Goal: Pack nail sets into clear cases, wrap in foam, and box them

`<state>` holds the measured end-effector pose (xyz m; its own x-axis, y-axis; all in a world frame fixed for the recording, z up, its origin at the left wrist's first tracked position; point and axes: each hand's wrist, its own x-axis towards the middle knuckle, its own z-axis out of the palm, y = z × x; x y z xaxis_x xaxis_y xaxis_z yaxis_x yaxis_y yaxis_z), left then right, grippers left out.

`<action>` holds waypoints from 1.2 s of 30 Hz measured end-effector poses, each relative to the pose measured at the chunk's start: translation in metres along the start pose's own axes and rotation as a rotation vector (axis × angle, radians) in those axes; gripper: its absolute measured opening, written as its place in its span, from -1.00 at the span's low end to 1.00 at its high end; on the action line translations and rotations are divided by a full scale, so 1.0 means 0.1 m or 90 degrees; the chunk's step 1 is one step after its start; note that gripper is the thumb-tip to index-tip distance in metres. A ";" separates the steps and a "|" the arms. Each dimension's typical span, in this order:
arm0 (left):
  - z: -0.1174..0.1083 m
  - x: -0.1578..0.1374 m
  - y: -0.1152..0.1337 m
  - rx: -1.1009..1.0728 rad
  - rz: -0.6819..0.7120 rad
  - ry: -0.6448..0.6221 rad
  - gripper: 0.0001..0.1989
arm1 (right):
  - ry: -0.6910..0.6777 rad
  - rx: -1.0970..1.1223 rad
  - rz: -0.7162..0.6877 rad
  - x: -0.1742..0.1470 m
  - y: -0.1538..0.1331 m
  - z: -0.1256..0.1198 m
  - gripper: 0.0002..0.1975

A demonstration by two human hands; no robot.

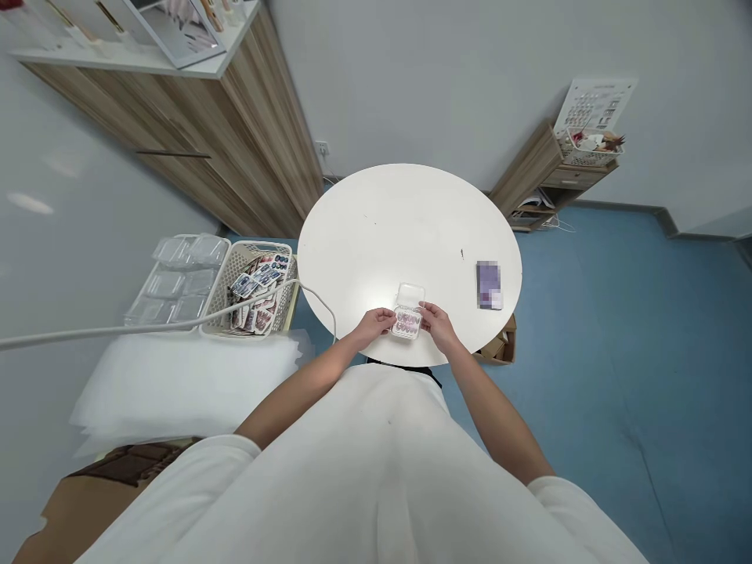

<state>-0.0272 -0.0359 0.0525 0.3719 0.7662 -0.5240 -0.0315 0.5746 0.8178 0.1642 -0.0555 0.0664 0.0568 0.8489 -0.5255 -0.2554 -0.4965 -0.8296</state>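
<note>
A small clear plastic case point(406, 323) lies on the white round table close to its near edge. Its transparent lid point(410, 295) is folded open away from me. Inside are rows of small pinkish oval pieces that look like press-on nails. On the left side, my left hand point(377, 322) pinches the case's edge between thumb and fingers. My right hand point(435, 319) grips the opposite side, near the hinge, with its fingers closed on the rim. Parts of both side walls are hidden behind my fingertips.
On the table point(393, 211), a purple pixelated item point(489, 285) lies at the right. Left of it stand a basket point(218, 294) of printed cards and stacked clear cases point(179, 282). A white cable point(258, 298) crosses to the table's left edge. A cardboard box point(502, 345) sits below right.
</note>
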 end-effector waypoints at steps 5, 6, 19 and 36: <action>-0.03 -0.04 0.01 -0.054 -0.026 -0.025 -0.67 | 0.004 0.011 -0.051 -0.05 -0.03 0.08 -0.68; -0.04 -0.04 0.01 -0.060 -0.027 -0.027 -0.66 | 0.010 0.008 -0.055 -0.06 -0.03 0.09 -0.69; -0.05 -0.09 0.08 -0.074 -0.046 -0.041 -0.65 | 0.030 0.004 -0.112 -0.13 -0.04 0.17 -0.74; -0.05 -0.05 0.06 -0.166 -0.041 -0.016 -0.68 | 0.040 0.046 -0.056 -0.28 0.17 0.21 -0.58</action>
<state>-0.0340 -0.0349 0.0587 0.4040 0.7201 -0.5641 -0.2432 0.6790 0.6927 0.1377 -0.0840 0.0706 0.1418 0.8748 -0.4632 -0.3147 -0.4039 -0.8590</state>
